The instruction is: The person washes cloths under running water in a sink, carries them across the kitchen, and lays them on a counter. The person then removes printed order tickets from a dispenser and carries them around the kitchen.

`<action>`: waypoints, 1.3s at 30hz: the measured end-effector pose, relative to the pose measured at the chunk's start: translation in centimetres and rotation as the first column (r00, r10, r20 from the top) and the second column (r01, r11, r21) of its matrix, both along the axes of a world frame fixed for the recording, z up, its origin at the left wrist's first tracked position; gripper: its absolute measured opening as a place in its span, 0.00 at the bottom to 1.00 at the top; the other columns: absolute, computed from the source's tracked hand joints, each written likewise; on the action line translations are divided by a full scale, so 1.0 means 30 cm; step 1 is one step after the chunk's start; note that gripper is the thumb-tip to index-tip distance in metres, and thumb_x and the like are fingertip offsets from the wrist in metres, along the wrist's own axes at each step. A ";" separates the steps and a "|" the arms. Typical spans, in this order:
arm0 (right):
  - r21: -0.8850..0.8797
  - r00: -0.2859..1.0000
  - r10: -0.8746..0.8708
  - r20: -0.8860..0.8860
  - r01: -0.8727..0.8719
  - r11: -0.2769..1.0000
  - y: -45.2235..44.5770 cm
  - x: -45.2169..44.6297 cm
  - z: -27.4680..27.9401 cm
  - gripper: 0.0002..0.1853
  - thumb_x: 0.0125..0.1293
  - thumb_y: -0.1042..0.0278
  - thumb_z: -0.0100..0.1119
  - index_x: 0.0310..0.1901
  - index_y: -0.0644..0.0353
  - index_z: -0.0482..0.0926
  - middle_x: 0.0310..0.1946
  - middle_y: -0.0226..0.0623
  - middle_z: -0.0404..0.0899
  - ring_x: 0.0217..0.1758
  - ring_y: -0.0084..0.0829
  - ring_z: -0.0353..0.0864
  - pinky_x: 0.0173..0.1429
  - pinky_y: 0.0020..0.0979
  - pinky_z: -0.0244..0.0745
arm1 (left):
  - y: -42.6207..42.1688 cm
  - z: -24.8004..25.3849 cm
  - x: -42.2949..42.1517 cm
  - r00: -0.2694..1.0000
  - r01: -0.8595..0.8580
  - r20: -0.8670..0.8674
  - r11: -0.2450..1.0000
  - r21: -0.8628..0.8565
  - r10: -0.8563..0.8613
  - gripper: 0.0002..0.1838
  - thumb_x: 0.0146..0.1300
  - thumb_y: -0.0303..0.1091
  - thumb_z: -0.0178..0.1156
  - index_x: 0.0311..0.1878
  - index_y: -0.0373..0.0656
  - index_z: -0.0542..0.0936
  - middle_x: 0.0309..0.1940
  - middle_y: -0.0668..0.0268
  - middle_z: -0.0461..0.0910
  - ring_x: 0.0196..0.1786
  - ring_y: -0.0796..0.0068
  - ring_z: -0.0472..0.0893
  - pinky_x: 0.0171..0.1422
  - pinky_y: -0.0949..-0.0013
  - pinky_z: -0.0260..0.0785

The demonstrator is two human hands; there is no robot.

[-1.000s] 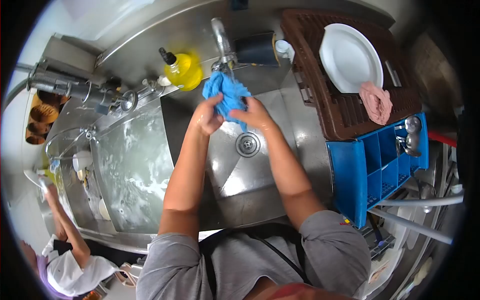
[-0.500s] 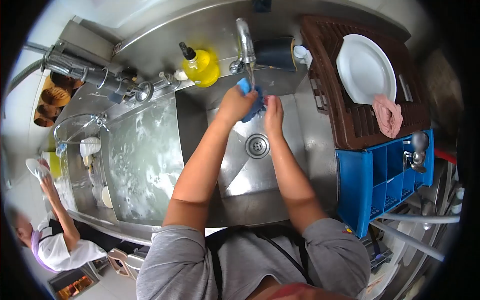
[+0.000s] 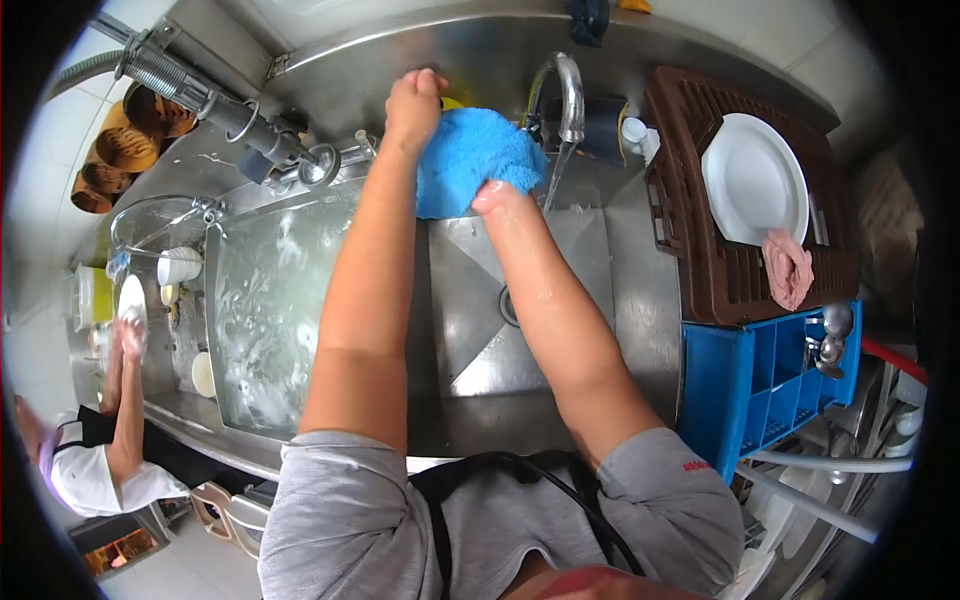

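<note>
Presently I log: blue cloth, draped over the right hand at the sink's far edge, grip hidden; left hand, fingers curled, hold unclear. Cloth spread open; work, I judge, unfinished, faucet running.

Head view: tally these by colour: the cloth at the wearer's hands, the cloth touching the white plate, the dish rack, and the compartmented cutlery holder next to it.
Blue: 2 (blue cloth, cutlery holder)
Pink: 1 (pink cloth)
Brown: 1 (dish rack)
Total: 4
</note>
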State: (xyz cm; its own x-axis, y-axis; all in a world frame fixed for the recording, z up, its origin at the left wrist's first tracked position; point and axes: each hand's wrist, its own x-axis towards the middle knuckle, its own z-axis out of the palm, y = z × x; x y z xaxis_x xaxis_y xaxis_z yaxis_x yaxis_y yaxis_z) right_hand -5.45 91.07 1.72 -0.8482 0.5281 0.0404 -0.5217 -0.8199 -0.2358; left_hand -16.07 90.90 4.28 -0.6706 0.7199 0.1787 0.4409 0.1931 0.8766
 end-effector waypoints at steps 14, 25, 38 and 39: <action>0.350 0.960 0.259 0.110 -0.281 0.894 -0.012 0.149 -0.085 0.14 0.58 0.66 0.40 0.42 0.66 0.69 0.39 0.43 0.72 0.42 0.36 0.71 0.50 0.32 0.67 | -0.090 0.046 0.063 0.955 -0.200 -0.219 0.980 0.023 0.200 0.22 0.57 0.49 0.41 0.44 0.40 0.70 0.41 0.51 0.70 0.47 0.54 0.68 0.51 0.57 0.56; 0.494 0.597 0.074 0.799 -0.721 0.486 0.104 0.389 -0.074 0.15 0.54 0.57 0.53 0.38 0.60 0.73 0.31 0.35 0.75 0.33 0.27 0.74 0.37 0.28 0.70 | -0.259 0.041 0.304 0.731 0.558 -0.080 0.660 -0.504 -0.678 0.30 0.42 0.43 0.64 0.47 0.37 0.67 0.35 0.56 0.75 0.35 0.67 0.76 0.40 0.70 0.66; 0.982 0.419 -0.905 -0.077 -0.127 -0.142 -0.180 0.324 -0.001 0.11 0.50 0.63 0.56 0.21 0.62 0.71 0.22 0.40 0.72 0.27 0.35 0.72 0.37 0.33 0.65 | -0.120 -0.267 0.464 0.236 0.052 0.924 0.953 0.298 -0.302 0.14 0.61 0.45 0.43 0.31 0.46 0.70 0.24 0.68 0.69 0.26 0.76 0.68 0.34 0.71 0.65; 0.999 0.290 -0.957 -0.019 -0.035 -0.031 -0.099 0.305 -0.056 0.14 0.49 0.60 0.57 0.19 0.62 0.71 0.18 0.43 0.71 0.23 0.39 0.71 0.32 0.36 0.65 | -0.112 -0.283 0.469 0.298 0.099 0.914 0.961 0.257 -0.275 0.15 0.61 0.45 0.42 0.33 0.44 0.70 0.26 0.67 0.71 0.27 0.75 0.69 0.34 0.70 0.65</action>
